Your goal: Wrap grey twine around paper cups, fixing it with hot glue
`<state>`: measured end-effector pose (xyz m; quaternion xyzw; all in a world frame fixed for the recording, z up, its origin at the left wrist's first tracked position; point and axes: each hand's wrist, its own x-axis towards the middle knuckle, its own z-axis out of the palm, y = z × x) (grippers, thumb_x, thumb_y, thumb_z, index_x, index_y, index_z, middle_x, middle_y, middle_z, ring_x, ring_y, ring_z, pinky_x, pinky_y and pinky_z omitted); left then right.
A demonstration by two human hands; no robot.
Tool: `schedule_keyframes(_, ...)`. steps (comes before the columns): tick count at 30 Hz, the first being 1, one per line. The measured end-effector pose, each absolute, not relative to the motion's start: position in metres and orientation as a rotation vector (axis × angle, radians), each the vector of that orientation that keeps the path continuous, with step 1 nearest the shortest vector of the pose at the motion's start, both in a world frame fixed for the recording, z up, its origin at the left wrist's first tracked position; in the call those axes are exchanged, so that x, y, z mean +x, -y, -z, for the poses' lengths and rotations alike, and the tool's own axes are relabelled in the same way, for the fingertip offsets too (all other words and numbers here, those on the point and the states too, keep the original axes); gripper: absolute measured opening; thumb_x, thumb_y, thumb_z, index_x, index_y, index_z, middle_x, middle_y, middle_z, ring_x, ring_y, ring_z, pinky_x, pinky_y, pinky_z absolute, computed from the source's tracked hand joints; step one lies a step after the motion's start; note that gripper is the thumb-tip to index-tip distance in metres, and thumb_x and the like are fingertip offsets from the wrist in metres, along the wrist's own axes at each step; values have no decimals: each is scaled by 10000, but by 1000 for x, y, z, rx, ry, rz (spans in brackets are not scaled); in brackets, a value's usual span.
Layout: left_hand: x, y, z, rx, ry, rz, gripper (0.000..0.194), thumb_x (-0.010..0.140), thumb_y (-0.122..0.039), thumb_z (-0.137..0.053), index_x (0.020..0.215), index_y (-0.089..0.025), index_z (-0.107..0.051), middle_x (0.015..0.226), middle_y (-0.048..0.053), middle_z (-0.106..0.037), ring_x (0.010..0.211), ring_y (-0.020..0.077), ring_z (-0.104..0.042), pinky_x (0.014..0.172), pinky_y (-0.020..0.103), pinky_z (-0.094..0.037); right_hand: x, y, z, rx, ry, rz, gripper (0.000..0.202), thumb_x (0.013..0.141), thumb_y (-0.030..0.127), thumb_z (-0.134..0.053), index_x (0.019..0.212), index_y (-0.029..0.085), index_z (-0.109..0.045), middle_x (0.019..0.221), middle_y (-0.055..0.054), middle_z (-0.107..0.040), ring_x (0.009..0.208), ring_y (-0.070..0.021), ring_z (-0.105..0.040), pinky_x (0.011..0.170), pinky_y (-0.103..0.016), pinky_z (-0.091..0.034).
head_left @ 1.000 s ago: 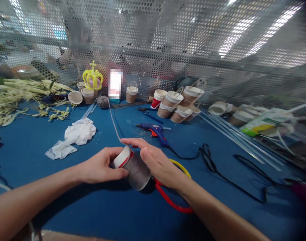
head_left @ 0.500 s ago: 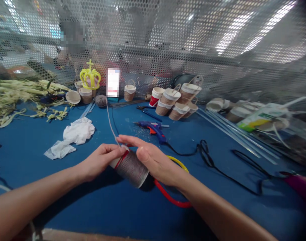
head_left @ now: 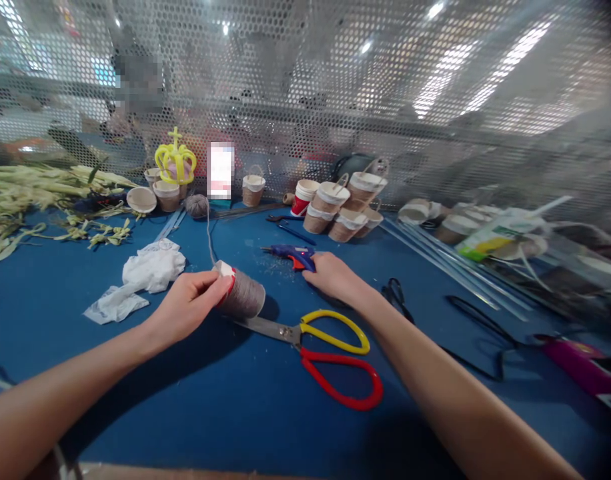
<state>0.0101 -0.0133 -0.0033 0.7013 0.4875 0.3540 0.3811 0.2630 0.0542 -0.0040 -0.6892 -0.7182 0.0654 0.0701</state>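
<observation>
My left hand [head_left: 188, 303] pinches the red-and-white rim end of a paper cup [head_left: 246, 295] wrapped in grey yarn, tilted on its side above the table. A strand of yarn [head_left: 209, 233] runs from the cup back to a grey yarn ball [head_left: 197, 206]. Farther right, my right hand [head_left: 333, 275] is closed round the handle of a blue glue gun [head_left: 289, 252], which lies with its nozzle to the left. Scissors [head_left: 286, 333] with one yellow and one red handle rest between my hands; the cup hides their blade tips.
Crumpled white tissue [head_left: 153, 267] lies to the left. Several wrapped cups [head_left: 348, 225] with handles stand at the back, beneath a perforated metal screen [head_left: 295, 100]. Clear glue sticks [head_left: 440, 263] and a black cord [head_left: 478, 368] are on the right. A yellow crown [head_left: 175, 163] stands back left.
My right hand has left the cup and moved up and right onto the glue gun. My left hand has shifted the cup slightly left and up, uncovering the scissors.
</observation>
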Motion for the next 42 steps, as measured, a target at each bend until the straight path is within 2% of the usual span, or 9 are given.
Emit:
schedule_keyframes(5, 9, 10, 5, 1838, -1288, -866, 369, 819, -392, -377, 532, -161, -404, 533, -36, -315, 518, 93, -280, 471, 216, -233, 259, -62, 9, -2096, 2028, -240, 195, 698, 165, -560, 865, 75, -606, 892, -193, -645, 840, -294, -611, 701, -359, -460)
schedule_keyframes(11, 6, 5, 7, 1783, -1269, -881, 363, 821, -390, -384, 647, -130, -567, 607, 6, -458, 603, 121, -384, 533, 213, -329, 257, -37, -16, -1912, 1865, -384, 378, 746, 256, -541, 1089, 105, -491, 1016, -139, -619, 894, -222, -599, 706, -297, -479)
schedule_keyframes(15, 7, 4, 9, 1745, -1268, -915, 365, 803, -397, -416, 639, -122, -592, 586, 13, -501, 590, 125, -421, 523, 209, -354, 249, -5, -32, -1648, 1733, -922, 254, 732, 389, -560, 787, 141, -559, 653, -37, -618, 572, -137, -579, 527, -245, -476)
schedule_keyframes(17, 6, 4, 10, 1710, -1255, -922, 372, 794, -410, -432, 630, -122, -601, 576, 15, -525, 590, 131, -450, 530, 211, -371, 244, 9, -35, -1585, 1665, -1046, 234, 706, 384, -593, 681, 154, -553, 589, -19, -598, 503, -116, -545, 485, -239, -463)
schedule_keyframes(21, 6, 1, 12, 1655, -1235, -909, 395, 797, -423, -426, 628, -118, -613, 604, 23, -577, 603, 139, -489, 566, 226, -397, 233, 28, -33, -1480, 1758, -1093, 208, 722, 337, -587, 821, 159, -625, 601, -6, -617, 508, -119, -565, 501, -241, -482)
schedule_keyframes(24, 5, -1, 12, 1618, -1216, -876, 407, 805, -428, -411, 662, -112, -623, 651, 30, -602, 624, 143, -504, 596, 236, -402, 225, 34, -30, -1507, 1779, -1069, 209, 733, 331, -568, 849, 170, -634, 523, 22, -575, 475, -124, -552, 456, -236, -470)
schedule_keyframes(31, 5, -5, 14, 1454, -1148, -900, 382, 779, -434, -449, 729, -112, -648, 655, 19, -612, 615, 133, -506, 582, 221, -397, 224, 39, -13, -1647, 1921, -738, 216, 733, 413, -546, 678, 208, -587, 509, 7, -563, 462, -164, -533, 415, -288, -450)
schedule_keyframes(37, 5, -4, 14, 1441, -1185, -889, 373, 758, -438, -459, 679, -112, -622, 655, 17, -590, 592, 119, -482, 561, 215, -377, 222, 37, -12, -1492, 2066, -508, 110, 727, 325, -540, 688, 233, -584, 636, -44, -622, 653, -225, -614, 576, -332, -494)
schedule_keyframes(42, 6, -4, 14, 1456, -1172, -873, 395, 776, -454, -441, 711, -113, -628, 662, 15, -596, 625, 120, -497, 583, 206, -390, 220, 37, -17, -1324, 2154, -385, 83, 743, 229, -494, 708, 220, -569, 669, -41, -635, 633, -189, -608, 581, -301, -489)
